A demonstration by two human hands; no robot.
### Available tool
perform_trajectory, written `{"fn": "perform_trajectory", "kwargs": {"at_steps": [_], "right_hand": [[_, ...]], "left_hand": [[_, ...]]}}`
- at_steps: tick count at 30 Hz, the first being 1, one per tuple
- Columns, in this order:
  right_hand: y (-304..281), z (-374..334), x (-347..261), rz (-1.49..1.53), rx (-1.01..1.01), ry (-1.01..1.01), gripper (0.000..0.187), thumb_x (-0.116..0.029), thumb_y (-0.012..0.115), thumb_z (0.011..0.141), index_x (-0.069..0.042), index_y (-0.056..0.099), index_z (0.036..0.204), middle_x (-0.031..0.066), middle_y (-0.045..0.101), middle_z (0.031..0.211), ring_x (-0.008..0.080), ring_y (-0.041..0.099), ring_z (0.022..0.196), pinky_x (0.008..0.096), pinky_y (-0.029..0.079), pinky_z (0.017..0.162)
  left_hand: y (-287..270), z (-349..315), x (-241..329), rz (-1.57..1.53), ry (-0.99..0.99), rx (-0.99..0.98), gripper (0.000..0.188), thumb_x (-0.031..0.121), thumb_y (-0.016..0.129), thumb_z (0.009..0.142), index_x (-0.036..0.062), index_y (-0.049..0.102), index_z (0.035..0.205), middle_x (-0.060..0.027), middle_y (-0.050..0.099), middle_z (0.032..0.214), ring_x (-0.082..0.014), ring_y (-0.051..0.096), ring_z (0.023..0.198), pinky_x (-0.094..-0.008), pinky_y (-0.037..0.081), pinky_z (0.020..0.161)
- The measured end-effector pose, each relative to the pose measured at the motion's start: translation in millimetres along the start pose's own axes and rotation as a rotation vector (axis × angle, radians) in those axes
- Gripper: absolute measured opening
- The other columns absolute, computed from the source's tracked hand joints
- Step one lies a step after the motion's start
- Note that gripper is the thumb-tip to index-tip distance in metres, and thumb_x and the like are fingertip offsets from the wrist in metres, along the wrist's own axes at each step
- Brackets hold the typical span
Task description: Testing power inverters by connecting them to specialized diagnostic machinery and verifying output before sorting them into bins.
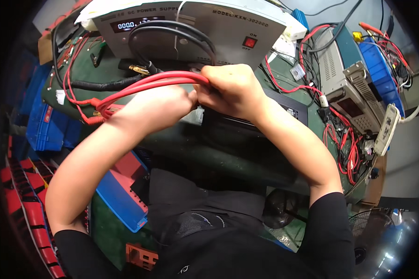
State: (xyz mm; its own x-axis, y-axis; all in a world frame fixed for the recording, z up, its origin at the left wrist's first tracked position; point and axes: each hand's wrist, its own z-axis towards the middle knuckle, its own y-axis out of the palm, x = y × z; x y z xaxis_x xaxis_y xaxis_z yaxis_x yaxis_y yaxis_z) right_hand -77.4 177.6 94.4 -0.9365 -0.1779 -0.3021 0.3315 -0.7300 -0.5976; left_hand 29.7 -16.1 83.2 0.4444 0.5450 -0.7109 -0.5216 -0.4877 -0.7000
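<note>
A bundle of thick red cables (153, 76) runs from the left into my right hand (233, 88), which is closed round it. My left hand (170, 103) is just below the cables, its fingers bent in against my right hand's fingers. It is slightly blurred, and whatever it pinches is hidden. Behind both hands stands a grey power supply (202, 39) with a lit display and a red switch. Black cables (172, 29) loop across its front. A gold-coloured clamp (138, 69) lies left of my hands. Partly beneath them is a flat black device (228, 124).
On the right stand a grey bench instrument (347, 88), a blue bin (379, 69) of wires and tangled red and black leads (351, 156). A white power strip (387, 130) is at the table edge. Blue and red bins (121, 193) sit low on the left.
</note>
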Motion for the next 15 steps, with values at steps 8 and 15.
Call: {"fn": "perform_trajectory", "kwargs": {"at_steps": [8, 15], "right_hand": [[0, -7, 6, 0.009, 0.035, 0.023, 0.019, -0.007, 0.079, 0.082, -0.005, 0.06, 0.083, 0.0121, 0.053, 0.064, 0.031, 0.055, 0.055, 0.0374, 0.046, 0.052], [1, -6, 2, 0.018, 0.033, 0.039, 0.019, -0.007, 0.079, 0.082, -0.005, 0.06, 0.083, 0.0122, 0.054, 0.065, 0.0318, 0.057, 0.056, 0.0383, 0.047, 0.053]], "left_hand": [[12, 0, 12, -0.403, -0.191, 0.183, 0.012, 0.019, 0.065, 0.093, 0.0102, 0.065, 0.085, -0.0032, 0.061, 0.062, -0.02, 0.063, 0.059, -0.0353, 0.05, 0.054], [-4, 4, 1, -0.127, -0.06, -0.118, 0.021, 0.027, 0.059, 0.097, 0.016, 0.066, 0.081, -0.0016, 0.059, 0.058, -0.02, 0.061, 0.05, -0.036, 0.043, 0.044]]}}
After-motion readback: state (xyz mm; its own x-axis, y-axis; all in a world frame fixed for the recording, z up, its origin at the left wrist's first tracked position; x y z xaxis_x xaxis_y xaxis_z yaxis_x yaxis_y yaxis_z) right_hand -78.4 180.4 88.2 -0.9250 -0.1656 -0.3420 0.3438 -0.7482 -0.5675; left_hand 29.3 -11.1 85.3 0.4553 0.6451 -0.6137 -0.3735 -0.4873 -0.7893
